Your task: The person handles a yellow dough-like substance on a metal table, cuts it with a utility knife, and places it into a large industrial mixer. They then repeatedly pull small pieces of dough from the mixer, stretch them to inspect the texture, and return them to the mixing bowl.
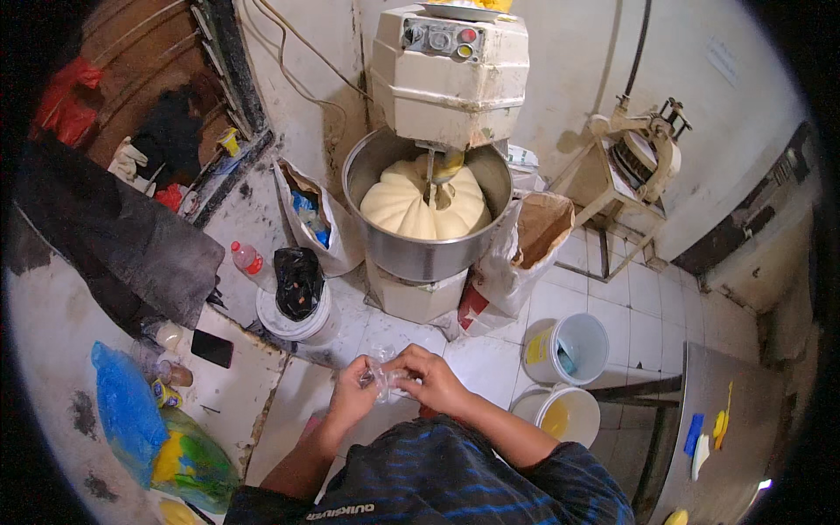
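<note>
The dark shirt with blue stripes (446, 477) lies nearest my camera; just ahead of it, I have the left hand (353, 389) and right hand (433, 381) partly curled, fingertips pinched on crumpled clear plastic film (382, 373) between them. I judge that a light grip and an even pull suit it, as thin film can tear or cling. Beyond stand a white bucket (317, 331), left, and the steel mixer bowl (424, 257) holding pale dough (398, 210).

Below the grip, a dark shirt (437, 477) carries broken blue stripes (455, 458) and white lettering (341, 512); its short sleeves (577, 481) end well behind the grip.
</note>
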The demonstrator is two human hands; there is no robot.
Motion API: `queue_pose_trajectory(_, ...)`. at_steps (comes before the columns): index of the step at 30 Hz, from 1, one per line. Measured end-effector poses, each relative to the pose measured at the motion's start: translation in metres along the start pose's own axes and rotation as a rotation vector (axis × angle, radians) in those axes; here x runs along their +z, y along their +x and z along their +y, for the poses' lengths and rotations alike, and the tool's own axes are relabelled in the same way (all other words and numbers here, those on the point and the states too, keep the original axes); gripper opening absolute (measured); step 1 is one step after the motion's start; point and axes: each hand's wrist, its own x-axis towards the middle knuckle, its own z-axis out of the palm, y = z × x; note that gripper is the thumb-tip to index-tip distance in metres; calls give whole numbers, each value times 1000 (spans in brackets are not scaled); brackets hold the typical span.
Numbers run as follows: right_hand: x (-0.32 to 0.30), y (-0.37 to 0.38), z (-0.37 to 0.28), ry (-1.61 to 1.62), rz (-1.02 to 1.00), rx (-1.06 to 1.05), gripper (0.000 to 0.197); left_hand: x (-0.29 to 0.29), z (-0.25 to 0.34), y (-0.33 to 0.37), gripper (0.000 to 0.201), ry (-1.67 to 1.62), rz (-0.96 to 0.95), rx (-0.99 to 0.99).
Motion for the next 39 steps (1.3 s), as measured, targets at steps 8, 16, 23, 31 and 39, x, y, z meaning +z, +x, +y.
queue_pose_trajectory(8, -78, 83, 97, 427, -147, 382, 16, 18, 55, 107, 15, 441, -54, 13)
queue_pose_trajectory(16, -160, 23, 262, -376, 75, 781, 34, -91, -14, 240, 19, 598, 715, 126)
queue_pose_trajectory(23, -211, -164, 314, 276, 487, 1667, 19, -197, -43, 403, 27, 910, 778, 0)
queue_pose_trajectory(31, -156, -114, 188, 365, 593, 1575, 37, -241, -161, 549, 41, 1101, 344, -296)
queue_pose_trajectory(39, -124, -187, 230, 119, 709, 1370, 41, -263, -147, 556, 28, 964, -224, -167)
